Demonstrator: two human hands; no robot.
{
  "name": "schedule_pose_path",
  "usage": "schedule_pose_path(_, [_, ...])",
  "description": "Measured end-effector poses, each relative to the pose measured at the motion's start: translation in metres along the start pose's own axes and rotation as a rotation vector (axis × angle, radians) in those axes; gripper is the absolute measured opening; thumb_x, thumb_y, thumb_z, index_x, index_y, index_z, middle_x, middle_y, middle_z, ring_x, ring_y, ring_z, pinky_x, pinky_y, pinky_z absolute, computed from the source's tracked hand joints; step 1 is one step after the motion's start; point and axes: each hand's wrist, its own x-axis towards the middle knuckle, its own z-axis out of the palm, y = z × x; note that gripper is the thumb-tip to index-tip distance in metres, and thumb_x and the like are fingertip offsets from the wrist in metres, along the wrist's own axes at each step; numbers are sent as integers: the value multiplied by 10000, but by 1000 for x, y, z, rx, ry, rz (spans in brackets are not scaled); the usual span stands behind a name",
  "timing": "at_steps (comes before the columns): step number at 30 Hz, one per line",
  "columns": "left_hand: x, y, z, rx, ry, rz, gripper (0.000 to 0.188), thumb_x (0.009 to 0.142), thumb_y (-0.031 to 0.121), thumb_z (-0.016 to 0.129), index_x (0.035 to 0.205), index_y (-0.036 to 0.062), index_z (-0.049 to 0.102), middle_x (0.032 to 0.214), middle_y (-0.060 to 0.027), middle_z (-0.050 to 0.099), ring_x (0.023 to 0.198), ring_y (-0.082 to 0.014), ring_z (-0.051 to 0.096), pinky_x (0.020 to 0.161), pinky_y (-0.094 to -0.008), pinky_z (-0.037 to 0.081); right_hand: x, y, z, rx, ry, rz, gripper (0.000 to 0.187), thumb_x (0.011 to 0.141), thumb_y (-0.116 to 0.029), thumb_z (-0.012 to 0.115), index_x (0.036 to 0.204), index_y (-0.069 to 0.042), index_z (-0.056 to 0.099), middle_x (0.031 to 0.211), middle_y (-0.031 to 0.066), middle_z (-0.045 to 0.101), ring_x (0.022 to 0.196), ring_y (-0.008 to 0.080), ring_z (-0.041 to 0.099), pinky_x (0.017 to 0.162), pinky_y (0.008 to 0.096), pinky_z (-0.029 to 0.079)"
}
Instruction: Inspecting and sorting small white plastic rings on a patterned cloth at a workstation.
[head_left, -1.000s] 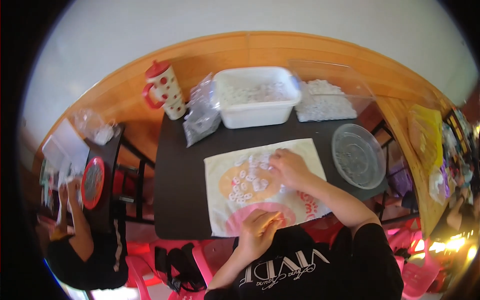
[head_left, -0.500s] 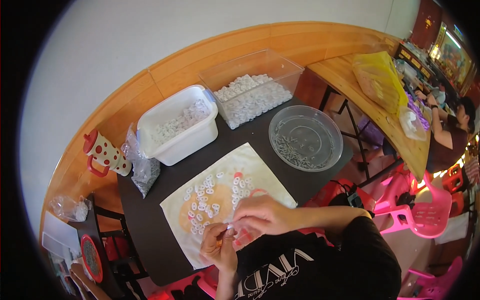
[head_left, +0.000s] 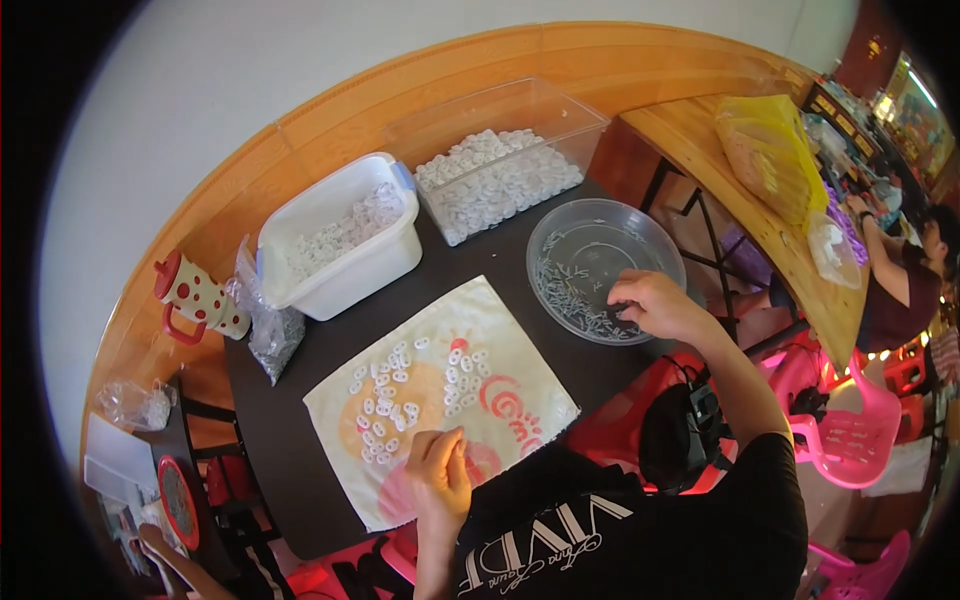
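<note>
My right hand (head_left: 655,305) is over the near right part of a round clear plastic tray (head_left: 668,245), fingers bent down among small grey metal pins or screws (head_left: 568,290). Whether a pin is between its fingertips is too small to tell. Above the near edge of a cream printed cloth (head_left: 530,375), my left hand (head_left: 440,475) is closed in a pinch; what it holds, if anything, is hidden. Small white oval plastic pieces with holes (head_left: 385,405) lie scattered on the cloth, and a second tighter group (head_left: 462,380) lies to their right.
At the back stand a white tub (head_left: 350,285) and a clear box (head_left: 500,190) of white pieces. A bag of grey metal parts (head_left: 275,340) and a spotted tumbler (head_left: 195,295) are at left. Right: a wooden table (head_left: 690,130), a yellow bag (head_left: 770,165), pink chairs (head_left: 850,430), another person (head_left: 900,270).
My hands have come apart; they were together over the cloth around a small white piece. The right one has moved right and away from me to the tray, while the left stays near the cloth's edge.
</note>
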Motion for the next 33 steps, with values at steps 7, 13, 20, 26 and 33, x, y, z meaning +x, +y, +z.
schedule_pose_path(7, [-4,4,3,254,-22,-42,248,788,-71,622,1021,-14,682,890,-179,599,726,-316,619,600,-369,488,1,-6,13,-315,33,-44,200,698,57,590,865,-51,600,856,184,587,815,414,611,692,494,489])
schedule_pose_path(13, [-2,4,-23,358,164,-85,251,791,-63,638,1034,-17,680,917,-192,606,719,-341,634,606,-390,495,11,-2,10,-121,0,-42,232,692,107,558,883,-23,577,840,171,578,762,371,608,647,437,468])
schedule_pose_path(20, [23,-14,-34,551,226,-48,253,756,-47,687,1005,-2,695,931,-166,610,838,-349,592,719,-410,481,16,-6,13,35,160,-135,166,773,120,565,891,4,567,844,151,566,736,330,593,636,392,461])
schedule_pose_path(26, [28,-20,-20,723,101,-122,293,744,-28,696,1024,57,709,1001,-145,589,991,-342,528,857,-418,442,17,-19,7,218,220,-21,175,789,82,635,932,-8,589,864,132,549,751,301,593,636,363,467])
schedule_pose_path(33, [32,-12,-17,665,46,-89,273,727,-11,723,990,63,705,1106,-140,596,1068,-356,529,890,-454,422,21,-33,10,-22,88,-265,267,723,-7,728,980,-29,656,883,132,545,748,318,592,666,379,479])
